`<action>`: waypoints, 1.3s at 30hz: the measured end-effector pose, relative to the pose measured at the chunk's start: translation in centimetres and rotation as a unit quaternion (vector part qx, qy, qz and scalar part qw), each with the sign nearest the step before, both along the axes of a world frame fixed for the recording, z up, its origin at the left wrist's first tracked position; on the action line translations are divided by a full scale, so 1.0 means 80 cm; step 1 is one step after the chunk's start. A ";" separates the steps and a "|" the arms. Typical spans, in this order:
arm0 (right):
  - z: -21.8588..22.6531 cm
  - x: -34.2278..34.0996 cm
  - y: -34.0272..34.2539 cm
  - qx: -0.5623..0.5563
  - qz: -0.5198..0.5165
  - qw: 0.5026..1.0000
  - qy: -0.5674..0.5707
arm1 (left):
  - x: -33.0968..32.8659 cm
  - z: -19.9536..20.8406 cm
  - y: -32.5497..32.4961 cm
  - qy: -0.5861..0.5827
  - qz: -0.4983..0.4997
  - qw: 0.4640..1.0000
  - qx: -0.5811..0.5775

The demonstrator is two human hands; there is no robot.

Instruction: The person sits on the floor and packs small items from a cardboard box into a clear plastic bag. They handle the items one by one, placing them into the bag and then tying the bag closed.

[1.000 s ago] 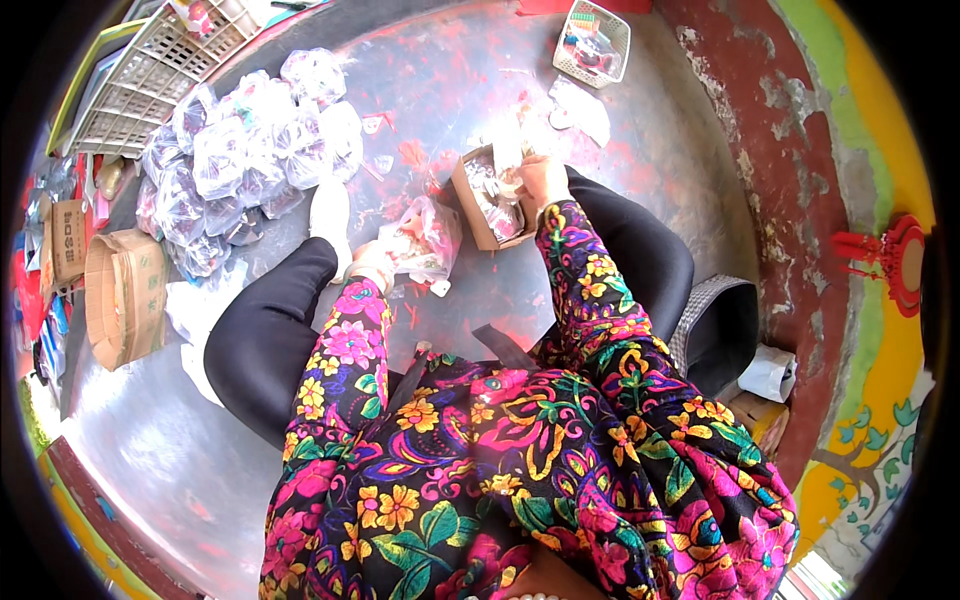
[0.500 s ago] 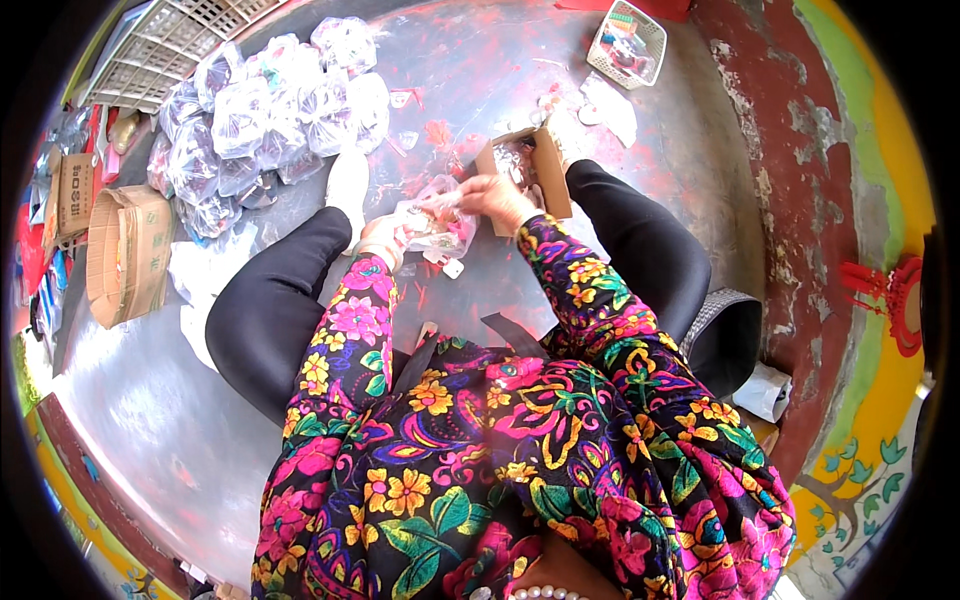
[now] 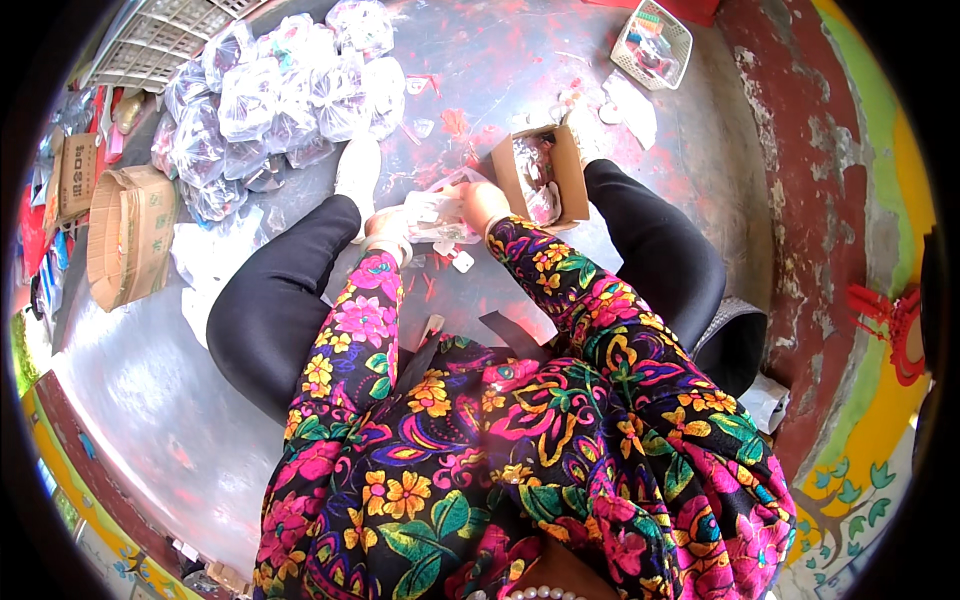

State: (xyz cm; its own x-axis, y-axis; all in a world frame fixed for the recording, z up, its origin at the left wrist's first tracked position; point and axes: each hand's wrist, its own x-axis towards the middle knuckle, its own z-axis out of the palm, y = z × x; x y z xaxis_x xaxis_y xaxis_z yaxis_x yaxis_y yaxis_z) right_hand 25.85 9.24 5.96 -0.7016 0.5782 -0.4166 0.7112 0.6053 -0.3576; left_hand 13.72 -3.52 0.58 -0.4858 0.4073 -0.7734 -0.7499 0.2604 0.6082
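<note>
Head view: our left hand and right hand are at the clear bag, toward eleven o'clock; the box sits at one. Bag-handling seems in hand, calling next for steady support. Whether our fingers clamp it, we cannot tell.

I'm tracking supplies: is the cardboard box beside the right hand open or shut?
Open: the cardboard box beside the right hand has its top uncovered, and pale, shiny items show inside.
</note>
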 end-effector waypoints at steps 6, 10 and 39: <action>-0.058 -0.031 0.022 -0.099 0.082 0.979 -0.158 | -0.007 -0.009 0.005 0.105 -0.076 0.988 -0.084; -0.057 -0.022 -0.001 0.001 0.140 0.978 -0.153 | -0.011 -0.031 -0.003 0.003 0.079 0.995 -0.053; -0.080 0.104 0.139 -0.073 -0.098 0.980 -0.154 | 0.002 0.028 0.003 -0.001 -0.060 0.997 -0.043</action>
State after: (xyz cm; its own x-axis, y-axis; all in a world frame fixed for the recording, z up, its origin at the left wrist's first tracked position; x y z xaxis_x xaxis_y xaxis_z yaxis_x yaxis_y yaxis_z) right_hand 34.17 20.38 -0.46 -0.4102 0.6073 -0.6804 0.8969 0.4040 -0.1801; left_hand 13.92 -3.32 2.85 -0.4358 0.3946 -0.8089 -0.7114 0.3996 0.5782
